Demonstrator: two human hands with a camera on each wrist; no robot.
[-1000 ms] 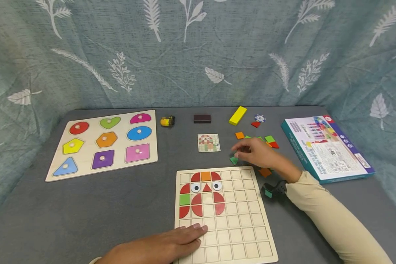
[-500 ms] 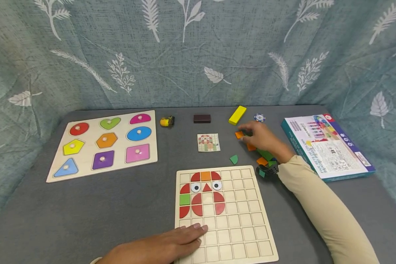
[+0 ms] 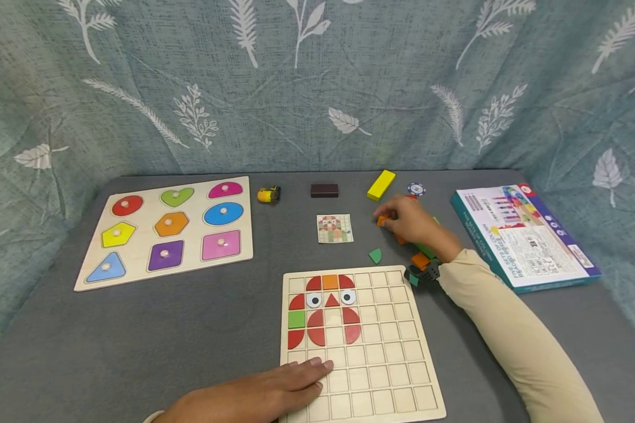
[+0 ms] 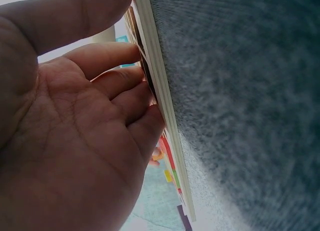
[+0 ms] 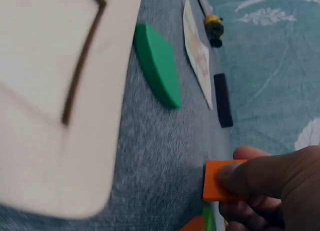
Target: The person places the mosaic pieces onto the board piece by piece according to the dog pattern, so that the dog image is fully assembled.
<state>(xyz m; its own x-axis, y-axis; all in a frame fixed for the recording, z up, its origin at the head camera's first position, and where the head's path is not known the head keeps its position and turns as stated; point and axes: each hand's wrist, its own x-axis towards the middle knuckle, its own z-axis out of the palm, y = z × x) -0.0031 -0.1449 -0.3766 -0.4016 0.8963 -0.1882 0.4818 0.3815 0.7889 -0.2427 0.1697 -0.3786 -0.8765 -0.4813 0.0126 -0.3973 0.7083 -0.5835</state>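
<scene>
Near the far left corner of the gray surface (image 3: 137, 352) we see a knobbed shape puzzle (image 3: 145, 234), well apart from both hands, probably so the middle is left for working. Farther right, the left hand (image 3: 264, 388) rests over the near left part of the grid board (image 3: 394, 370), its fingers extended and gripping nothing; we judge that its weight steadies the board. By the surface's far edge we find a small yellow toy (image 3: 267, 194). Red pieces (image 3: 316, 336) and an eye disc (image 3: 314, 300), among others, sit in cells toward the board's far left corner, where the cell borders likely keep them from sliding. Beyond the board's far edge lies a picture card (image 3: 334, 228), seemingly placed so we can glance at it over the board, with a dark block (image 3: 324, 191) behind it. Next come a green quarter-round piece (image 3: 375, 255), just off the board's far edge, and a yellow block (image 3: 381, 185) near the surface's far edge. The right hand (image 3: 415, 222) has its thumb and fingers clamped on an orange tile (image 5: 211, 181), a pinch that suits so small a piece; we cannot tell whether the tile touches the surface. A loose orange piece (image 3: 420, 260) lies near the wrist, and toward the surface's right edge a flat box (image 3: 526, 238) sits, perhaps clear of the arm.
</scene>
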